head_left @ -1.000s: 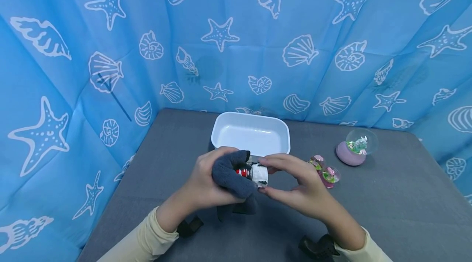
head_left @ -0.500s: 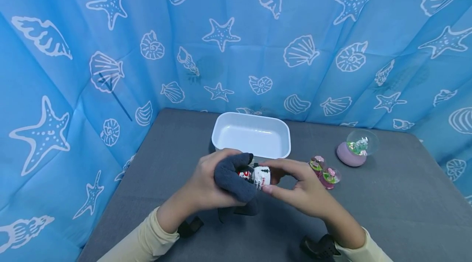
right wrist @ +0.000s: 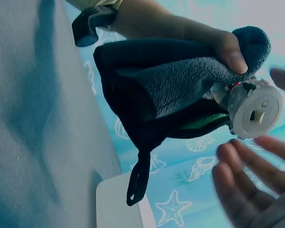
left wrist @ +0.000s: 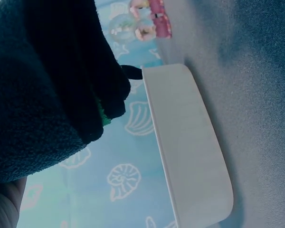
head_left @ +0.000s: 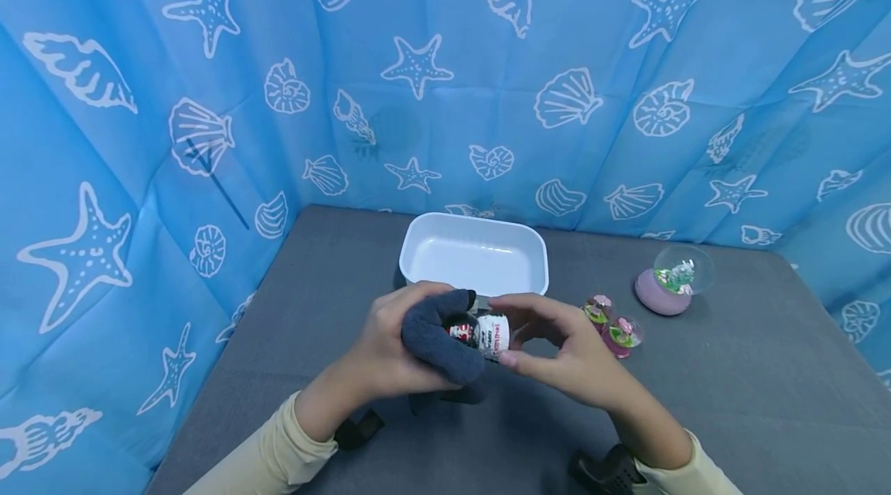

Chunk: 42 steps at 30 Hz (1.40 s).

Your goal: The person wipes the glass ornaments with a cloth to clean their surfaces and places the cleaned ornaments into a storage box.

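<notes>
the left hand [head_left: 397, 344] grips a grey cloth [head_left: 435, 336] folded around a snow globe [head_left: 465, 331], just in front of the white tray [head_left: 487, 251]; the right hand [head_left: 567, 348] spreads loosely by its base [head_left: 494, 336], seemingly ungripping, so slackening cloth could drop it.

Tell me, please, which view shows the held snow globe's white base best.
The right wrist view, where the white base shows its round underside up close. The head view catches its lettered side; left wrist, none.

My cloth [head_left: 437, 342] is slate blue, my globe base [head_left: 494, 334] white with red lettering; the tray [head_left: 480, 260] is white, desk [head_left: 738, 387] grey, curtain [head_left: 459, 131] blue with white shells.
</notes>
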### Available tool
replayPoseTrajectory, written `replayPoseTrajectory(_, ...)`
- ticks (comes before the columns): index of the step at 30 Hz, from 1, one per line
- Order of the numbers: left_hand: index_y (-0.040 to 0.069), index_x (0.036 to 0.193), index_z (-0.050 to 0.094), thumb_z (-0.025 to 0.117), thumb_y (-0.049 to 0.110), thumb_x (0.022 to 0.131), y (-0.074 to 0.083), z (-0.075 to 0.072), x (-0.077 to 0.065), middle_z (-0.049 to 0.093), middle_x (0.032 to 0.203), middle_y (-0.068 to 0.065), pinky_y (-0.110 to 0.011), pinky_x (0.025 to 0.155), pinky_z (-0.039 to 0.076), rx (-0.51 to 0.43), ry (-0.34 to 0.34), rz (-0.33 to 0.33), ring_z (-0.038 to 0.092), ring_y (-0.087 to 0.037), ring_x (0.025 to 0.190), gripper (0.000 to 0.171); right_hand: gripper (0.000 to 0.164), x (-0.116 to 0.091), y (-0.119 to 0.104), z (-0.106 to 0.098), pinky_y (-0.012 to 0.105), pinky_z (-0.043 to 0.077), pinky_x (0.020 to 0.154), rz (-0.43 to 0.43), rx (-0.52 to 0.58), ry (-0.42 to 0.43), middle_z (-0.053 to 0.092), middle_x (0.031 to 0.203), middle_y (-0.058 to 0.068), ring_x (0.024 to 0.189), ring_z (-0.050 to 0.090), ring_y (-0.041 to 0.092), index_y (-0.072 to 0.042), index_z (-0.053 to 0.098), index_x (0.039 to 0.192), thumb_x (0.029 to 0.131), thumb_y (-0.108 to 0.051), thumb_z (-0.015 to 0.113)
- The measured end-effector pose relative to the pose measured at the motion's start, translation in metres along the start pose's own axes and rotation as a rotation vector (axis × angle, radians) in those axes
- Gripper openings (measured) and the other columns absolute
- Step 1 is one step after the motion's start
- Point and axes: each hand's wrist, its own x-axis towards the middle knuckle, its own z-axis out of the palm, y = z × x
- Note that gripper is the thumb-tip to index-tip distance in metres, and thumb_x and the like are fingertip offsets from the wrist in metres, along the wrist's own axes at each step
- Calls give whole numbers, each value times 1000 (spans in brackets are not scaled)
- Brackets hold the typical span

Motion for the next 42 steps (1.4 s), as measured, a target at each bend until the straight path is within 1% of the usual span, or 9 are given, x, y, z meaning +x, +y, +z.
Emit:
replayPoseTrajectory(5,1,128,64,100,17,68,-1,0,0,74,115,-13,-34,94,62,-12,9,5,74,-23,103,72,76,1,-2,3,31,63,89,-157,-11,64,69,134,15,114,69,16,-3,63,140,71,6,94)
replayPoseTrajectory(10,1,129,64,98,17,70,0,0,0,74,116,-14,-34,94,62,-21,7,-3,74,-24,103,70,74,4,0,7,27,62,91,-307,-16,80,68,131,18,120,67,16,3,64,136,69,14,92)
replayPoseTrajectory(13,0,130,64,98,16,71,0,0,0,74,117,-14,-35,95,62,-28,1,-8,75,-24,104,70,70,5,0,9,26,61,91,-339,-36,81,70,127,17,118,68,15,2,66,134,70,14,91)
replayPoseTrajectory(19,1,131,63,97,15,71,1,0,0,73,119,-14,-36,96,62,-24,-14,-19,74,-24,106,70,67,4,-1,8,26,62,83,-306,-93,83,74,123,13,106,70,13,-1,68,134,72,10,92)
replayPoseTrajectory(23,2,132,62,97,17,72,1,0,0,73,119,-13,-36,95,62,-16,-24,-26,73,-23,105,71,63,1,-1,6,28,63,75,-220,-82,63,76,117,10,90,71,13,-3,69,133,75,9,91)
replayPoseTrajectory(27,3,132,62,99,19,71,2,0,0,73,119,-12,-36,94,62,-5,-33,-28,73,-22,106,73,53,-1,-3,4,30,63,69,-99,-47,29,76,106,5,80,71,11,-6,70,133,84,6,84)
replayPoseTrajectory(32,3,133,62,99,22,71,3,0,0,73,118,-11,-35,94,62,-5,-35,-15,72,-21,105,74,41,-2,-5,4,31,61,64,-31,-14,-15,75,103,5,76,71,12,-7,69,134,95,4,73)
replayPoseTrajectory(38,1,130,64,100,22,70,0,1,0,73,117,-13,-33,94,61,1,-3,11,74,-23,103,72,55,0,-6,4,33,64,72,-42,-62,26,74,123,9,94,73,13,-9,66,140,88,2,81)
replayPoseTrajectory(42,1,129,64,99,17,69,-2,1,0,73,117,-14,-33,95,62,-1,1,11,74,-23,103,72,76,1,-4,4,31,64,83,-162,-90,65,69,135,15,112,70,15,-5,61,144,75,3,93)
